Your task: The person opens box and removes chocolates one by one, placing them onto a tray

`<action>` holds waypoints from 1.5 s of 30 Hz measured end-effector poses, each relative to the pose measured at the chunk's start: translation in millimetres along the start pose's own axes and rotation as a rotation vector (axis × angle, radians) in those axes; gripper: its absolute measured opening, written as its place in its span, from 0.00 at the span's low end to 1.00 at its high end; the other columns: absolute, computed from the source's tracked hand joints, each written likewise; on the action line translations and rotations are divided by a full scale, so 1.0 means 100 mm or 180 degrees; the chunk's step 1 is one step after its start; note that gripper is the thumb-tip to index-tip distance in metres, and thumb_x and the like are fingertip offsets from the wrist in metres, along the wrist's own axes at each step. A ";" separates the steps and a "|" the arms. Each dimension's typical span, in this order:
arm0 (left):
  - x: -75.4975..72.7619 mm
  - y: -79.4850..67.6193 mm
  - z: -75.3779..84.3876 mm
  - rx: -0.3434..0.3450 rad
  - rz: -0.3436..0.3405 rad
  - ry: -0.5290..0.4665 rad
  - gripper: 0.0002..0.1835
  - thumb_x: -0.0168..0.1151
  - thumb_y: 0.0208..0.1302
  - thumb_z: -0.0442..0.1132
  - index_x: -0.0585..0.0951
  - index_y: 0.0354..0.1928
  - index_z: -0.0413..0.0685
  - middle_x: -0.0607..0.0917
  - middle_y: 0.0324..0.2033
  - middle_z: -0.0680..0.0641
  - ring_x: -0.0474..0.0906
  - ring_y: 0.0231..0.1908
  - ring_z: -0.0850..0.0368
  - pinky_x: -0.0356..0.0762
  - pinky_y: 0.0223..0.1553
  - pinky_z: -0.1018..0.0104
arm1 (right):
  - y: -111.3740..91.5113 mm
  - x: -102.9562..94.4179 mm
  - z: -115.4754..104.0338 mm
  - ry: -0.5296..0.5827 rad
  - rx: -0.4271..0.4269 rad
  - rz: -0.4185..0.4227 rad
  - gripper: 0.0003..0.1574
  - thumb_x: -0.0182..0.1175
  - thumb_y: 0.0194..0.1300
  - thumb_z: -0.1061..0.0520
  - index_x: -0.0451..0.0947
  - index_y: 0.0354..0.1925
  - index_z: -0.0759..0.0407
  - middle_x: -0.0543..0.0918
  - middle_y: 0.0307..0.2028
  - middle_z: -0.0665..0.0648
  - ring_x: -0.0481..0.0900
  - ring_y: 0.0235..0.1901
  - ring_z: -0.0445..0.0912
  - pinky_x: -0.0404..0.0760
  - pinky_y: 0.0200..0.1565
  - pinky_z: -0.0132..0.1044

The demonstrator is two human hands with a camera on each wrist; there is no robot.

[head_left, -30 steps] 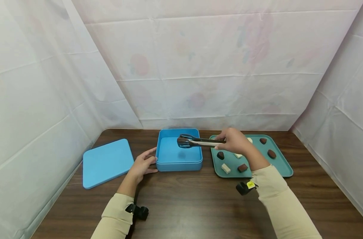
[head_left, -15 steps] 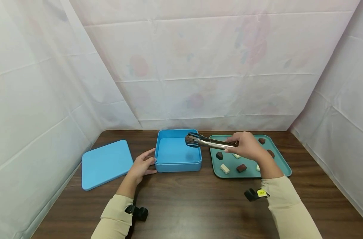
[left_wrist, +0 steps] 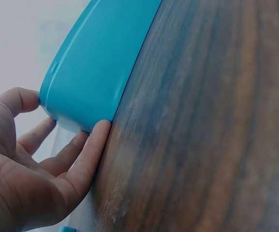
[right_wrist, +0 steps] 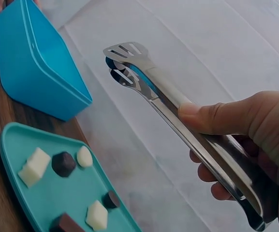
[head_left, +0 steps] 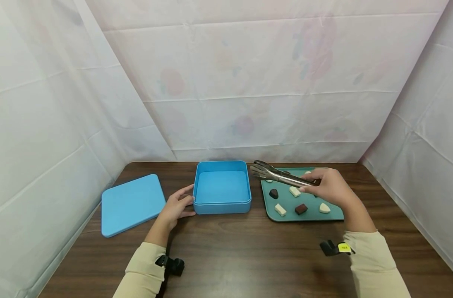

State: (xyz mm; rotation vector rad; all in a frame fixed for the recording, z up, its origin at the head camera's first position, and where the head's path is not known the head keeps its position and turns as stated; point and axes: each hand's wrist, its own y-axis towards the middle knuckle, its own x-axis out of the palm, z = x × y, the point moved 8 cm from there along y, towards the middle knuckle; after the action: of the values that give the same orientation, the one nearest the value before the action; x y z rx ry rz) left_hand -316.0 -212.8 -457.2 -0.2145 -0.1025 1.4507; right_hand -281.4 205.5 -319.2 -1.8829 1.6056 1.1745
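My left hand (head_left: 176,207) touches the left side of an open blue box (head_left: 222,208) with its fingertips. In the left wrist view, thumb and outstretched fingers rest against the wall of the box near its corner. My right hand (head_left: 332,188) grips metal tongs (head_left: 286,177) by the handle end, the slotted heads pointing left, above the tray's far left corner. From the right wrist view the tongs' arms (right_wrist: 166,92) are close together at the tips; whether anything sits between them I cannot tell. Brown, dark and white chocolate-like pieces (head_left: 301,209) lie on the green tray (head_left: 334,215), partly hidden by my right hand.
A flat blue lid (head_left: 134,205) lies left of the box on the dark wooden table (head_left: 241,256). White patterned cloth (head_left: 245,82) hangs behind the table and along both sides.
My right hand has drawn the tongs to the right, from above the box to above the tray's left part. The left hand and the box stay in place.
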 end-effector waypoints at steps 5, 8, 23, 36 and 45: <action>-0.03 0.06 -0.08 0.0046 0.0047 0.0021 0.30 0.53 0.70 0.36 0.62 0.74 0.51 0.67 0.65 0.34 0.72 0.59 0.39 0.83 0.46 0.49 | -0.10 -0.09 0.12 -0.0036 0.0085 0.0083 0.23 0.71 0.58 0.56 0.83 0.49 0.68 0.85 0.35 0.58 0.76 0.28 0.45 0.77 0.27 0.35; -0.03 0.06 -0.08 0.0082 0.0052 0.0025 0.30 0.53 0.70 0.36 0.63 0.73 0.51 0.66 0.66 0.34 0.72 0.60 0.40 0.83 0.45 0.49 | -0.16 -0.13 0.22 -0.0094 0.0127 0.0130 0.23 0.71 0.57 0.55 0.84 0.48 0.67 0.83 0.30 0.53 0.72 0.26 0.45 0.73 0.24 0.33; 0.05 -0.11 0.12 0.0036 -0.0049 0.0017 0.30 0.51 0.70 0.33 0.61 0.74 0.45 0.65 0.66 0.31 0.71 0.60 0.37 0.80 0.49 0.45 | -0.54 -0.38 0.63 -0.0422 0.0456 0.0291 0.30 0.71 0.58 0.48 0.82 0.50 0.69 0.82 0.34 0.58 0.71 0.25 0.42 0.72 0.23 0.33; 0.07 -0.14 0.15 0.0016 -0.0047 0.0031 0.31 0.51 0.70 0.33 0.61 0.74 0.44 0.65 0.65 0.30 0.71 0.59 0.37 0.80 0.49 0.45 | -0.88 -0.54 0.95 -0.0522 0.0602 0.0502 0.27 0.72 0.57 0.51 0.83 0.47 0.70 0.84 0.39 0.66 0.71 0.26 0.36 0.72 0.23 0.32; 0.08 -0.14 0.16 0.0023 -0.0058 0.0043 0.31 0.51 0.70 0.33 0.60 0.74 0.44 0.63 0.67 0.30 0.70 0.60 0.35 0.79 0.50 0.45 | -1.11 -0.67 1.13 -0.0577 0.0679 0.0636 0.24 0.73 0.55 0.53 0.84 0.44 0.70 0.80 0.25 0.52 0.65 0.21 0.36 0.65 0.19 0.32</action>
State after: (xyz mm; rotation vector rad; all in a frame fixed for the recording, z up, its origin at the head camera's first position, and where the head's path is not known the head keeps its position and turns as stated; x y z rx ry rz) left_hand -304.4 -205.0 -439.1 -0.2169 -0.0880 1.4311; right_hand -214.1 359.7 -354.0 -1.4690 1.7693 1.1634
